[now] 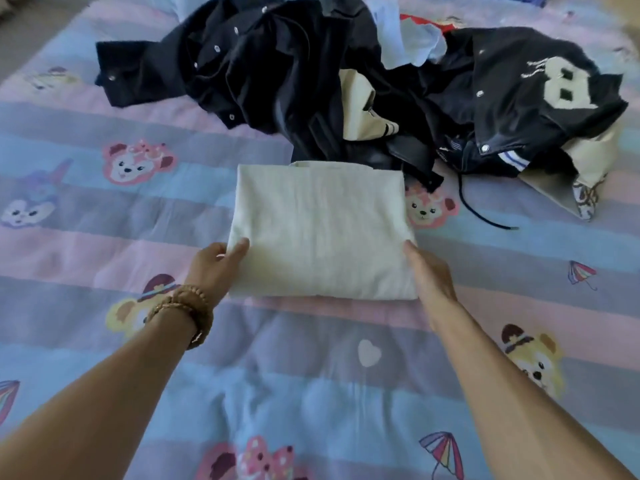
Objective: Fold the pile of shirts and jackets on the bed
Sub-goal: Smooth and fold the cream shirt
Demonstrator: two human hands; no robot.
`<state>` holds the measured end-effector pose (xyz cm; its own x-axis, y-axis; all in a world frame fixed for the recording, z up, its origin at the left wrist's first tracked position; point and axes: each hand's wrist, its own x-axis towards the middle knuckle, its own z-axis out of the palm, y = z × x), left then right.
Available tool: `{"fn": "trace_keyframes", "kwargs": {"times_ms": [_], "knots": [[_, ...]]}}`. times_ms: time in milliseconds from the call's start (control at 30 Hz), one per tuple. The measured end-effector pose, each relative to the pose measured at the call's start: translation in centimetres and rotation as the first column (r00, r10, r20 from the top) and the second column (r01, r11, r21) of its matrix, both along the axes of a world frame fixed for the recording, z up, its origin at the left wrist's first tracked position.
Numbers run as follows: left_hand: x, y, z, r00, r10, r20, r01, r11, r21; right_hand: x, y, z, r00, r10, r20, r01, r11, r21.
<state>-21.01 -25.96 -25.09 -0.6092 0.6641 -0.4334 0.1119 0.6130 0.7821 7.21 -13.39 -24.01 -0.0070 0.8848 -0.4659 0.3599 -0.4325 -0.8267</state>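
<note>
folded cream shirt (322, 230), one, lying flat on the striped cartoon bedspread (104, 220) just before the dark unfolded pile of jackets (311, 74). left hand (216, 268) pinches its left edge, thumb on top; right hand (429, 271) lies with straight fingers against the right edge. beaded bracelets (183, 308) on left wrist.

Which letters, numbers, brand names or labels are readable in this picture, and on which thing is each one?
"B": a big cream letter patch on the black varsity jacket at the right of the pile.
Faint cream marks beside that letter are too blurred to read.
The small dark blue label near the jacket's striped hem is too small to read.
The folded cream shirt and the striped cartoon bedsheet show no text.
</note>
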Motion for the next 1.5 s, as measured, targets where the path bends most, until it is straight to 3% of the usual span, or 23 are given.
{"fn": "trace_keyframes", "kwargs": {"times_ms": [67, 167, 267, 433, 500, 600, 667, 800, 933, 1100, 1200, 1267, 1500], "knots": [[1.0, 0.2, -1.2, 0.995, -0.005, -0.1, -0.001, 0.998, -0.064, -1.1, -0.6, -2.3, 0.985, 0.003, 0.172, -0.02, 0.995, 0.101], [1.8, 0.1, -1.6, 0.979, 0.014, -0.201, -0.028, 0.997, -0.069, -1.6, -1.1, -2.8, 0.957, -0.063, 0.281, 0.021, 0.988, 0.151], [1.8, -1.7, -1.6, 0.971, -0.041, -0.237, 0.038, 0.999, -0.016, 0.5, -2.6, -3.1, 0.958, -0.066, 0.278, 0.01, 0.98, 0.197], [1.0, -3.8, -2.3, 0.949, -0.22, -0.225, 0.193, 0.972, -0.134, 3.5, -4.3, -3.5, 0.911, 0.102, 0.399, -0.157, 0.981, 0.109], [0.6, -2.8, -2.6, 0.945, -0.214, -0.249, 0.18, 0.971, -0.155, 2.7, -3.0, -2.8, 0.916, 0.093, 0.391, -0.152, 0.981, 0.122], [0.3, -1.7, -3.2, 0.956, -0.08, -0.281, 0.04, 0.989, -0.144, 1.1, -1.6, -2.6, 0.953, -0.029, 0.303, -0.006, 0.993, 0.115], [0.3, -0.6, -3.1, 0.973, -0.035, -0.228, -0.005, 0.985, -0.172, 0.2, -0.9, -3.0, 0.955, -0.04, 0.292, 0.029, 0.999, 0.043], [0.3, 3.2, -2.5, 0.98, -0.131, -0.152, 0.073, 0.94, -0.334, -1.3, 2.2, -2.6, 0.964, 0.052, 0.26, -0.025, 0.994, -0.104], [-0.6, 5.5, -1.9, 0.998, -0.062, 0.028, 0.068, 0.951, -0.301, -1.7, 3.7, -2.2, 0.959, 0.178, 0.221, -0.127, 0.966, -0.226], [1.5, 3.9, 2.2, 0.973, 0.031, 0.227, 0.025, 0.971, -0.238, 1.6, 0.3, 1.2, 0.987, 0.12, 0.11, -0.095, 0.974, -0.207], [5.8, 1.4, 5.9, 0.896, 0.071, 0.438, 0.031, 0.975, -0.222, 6.4, -2.6, 4.3, 0.991, 0.079, 0.109, -0.063, 0.988, -0.139], [10.6, 0.7, 9.5, 0.828, -0.006, 0.561, 0.103, 0.985, -0.141, 11.8, -4.4, 7.7, 0.989, 0.042, 0.142, -0.028, 0.995, -0.095], [31.7, 1.4, 17.5, 0.736, -0.272, 0.62, 0.223, 0.962, 0.158, 34.0, -7.3, 17.9, 0.97, -0.113, 0.215, 0.093, 0.991, 0.099]]}}
